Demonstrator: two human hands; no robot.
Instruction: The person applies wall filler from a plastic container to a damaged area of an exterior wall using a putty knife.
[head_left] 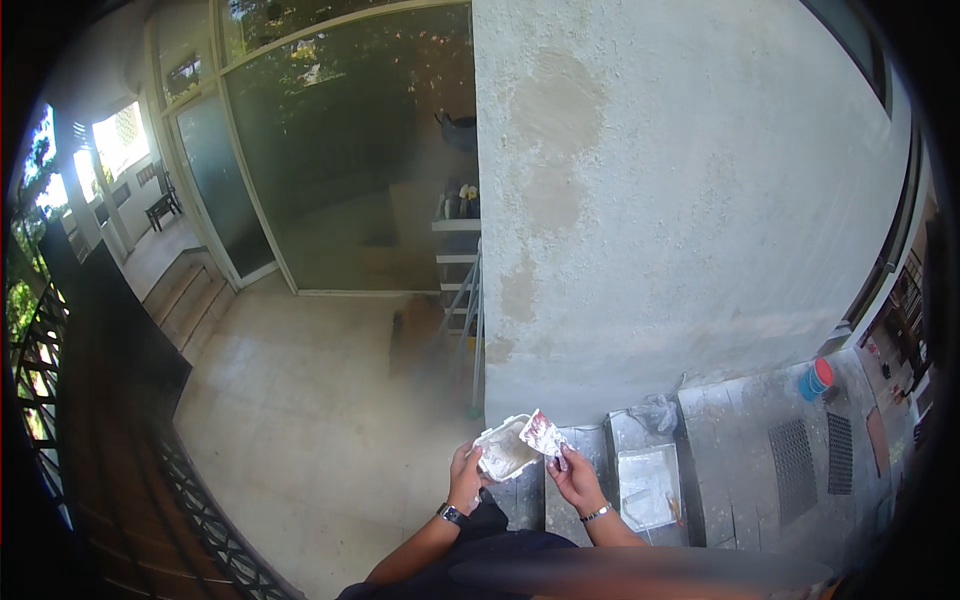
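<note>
My left hand [464, 478] is closed on the side of a white plastic tub [496, 462], tilted so its inside shows, coated with whitish paste. Between the fingers of my right hand [580, 484] is a flat scraper [541, 431], smeared white with dark reddish marks. It overlaps the tub's right rim; whether the two touch I cannot tell. Both hands are low in front of my body, before a white plastered wall [690, 210]. Rough beige patches [556, 110] run down the wall's left part.
A white tray [648, 485] with tools in it lies on a step to my right, below a clear plastic bag [655, 413]. Farther right are a blue bucket [814, 380] with a red top and dark mats [792, 458]. A stepladder [470, 320] stands left of the wall, near glass panels [340, 160].
</note>
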